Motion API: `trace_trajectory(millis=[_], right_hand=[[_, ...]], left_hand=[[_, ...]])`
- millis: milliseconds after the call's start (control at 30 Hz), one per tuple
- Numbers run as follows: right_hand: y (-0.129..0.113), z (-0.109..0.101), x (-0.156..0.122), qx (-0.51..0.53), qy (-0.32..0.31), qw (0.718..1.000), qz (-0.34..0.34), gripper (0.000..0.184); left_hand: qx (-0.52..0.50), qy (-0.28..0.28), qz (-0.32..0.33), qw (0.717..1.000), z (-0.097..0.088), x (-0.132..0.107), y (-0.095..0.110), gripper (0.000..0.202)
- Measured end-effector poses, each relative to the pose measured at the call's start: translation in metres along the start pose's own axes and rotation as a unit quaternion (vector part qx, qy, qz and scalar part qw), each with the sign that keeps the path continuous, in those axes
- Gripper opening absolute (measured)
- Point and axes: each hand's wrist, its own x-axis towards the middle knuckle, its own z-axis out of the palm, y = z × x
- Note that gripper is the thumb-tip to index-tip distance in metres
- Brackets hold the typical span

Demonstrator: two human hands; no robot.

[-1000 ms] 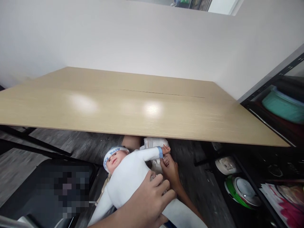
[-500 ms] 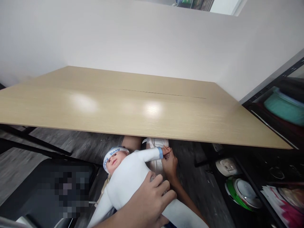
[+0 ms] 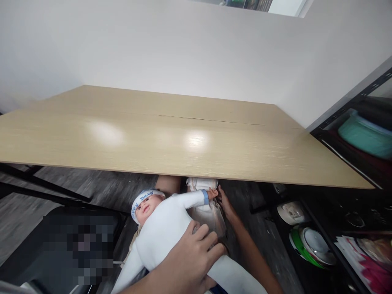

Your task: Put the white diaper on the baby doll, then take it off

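Note:
A baby doll [image 3: 167, 228] in a white suit with blue cuffs and a "Happy Baby" headband lies face up across my lap, its head toward the left. My left hand [image 3: 196, 253] is closed around its lower body near the top of a leg, with the fingertips partly hidden. Just beyond the doll's outstretched arm, a folded white item [image 3: 202, 183], resembling a diaper, with clear plastic about it, rests on my leg. My right hand [image 3: 225, 202] is beside the doll's small hand, at the right edge of the white item. Its visible fingers look extended; some are hidden.
A wooden tabletop [image 3: 171, 143] spans the view, its front edge just above my lap. At right, a black shelf holds a teal tub [image 3: 366, 134], a green-rimmed lidded container [image 3: 315, 247] and packets. A black chair seat [image 3: 33, 249] stands at lower left.
My right hand has come off the doll's hand and shifted slightly right, its fingers straighter. More of the white item and its plastic shows. My left hand stays on the doll.

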Motion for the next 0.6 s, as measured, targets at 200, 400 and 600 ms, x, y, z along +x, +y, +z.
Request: trace_trajectory(millis=[200, 400, 600], right_hand=[[-0.003, 0.003, 0.03, 0.101, -0.054, 0.989, 0.089, 0.037], [-0.007, -0.007, 0.039, 0.173, -0.086, 0.973, 0.125, 0.031], [-0.002, -0.016, 0.04, 0.196, -0.077, 0.969, 0.127, 0.028]], left_hand=[[0.008, -0.006, 0.0, 1.0, -0.001, 0.003, -0.001, 0.048], [0.018, 0.001, 0.003, 1.0, 0.0, 0.001, -0.001, 0.044], [0.024, 0.022, 0.006, 0.999, 0.002, 0.002, -0.003, 0.047]])
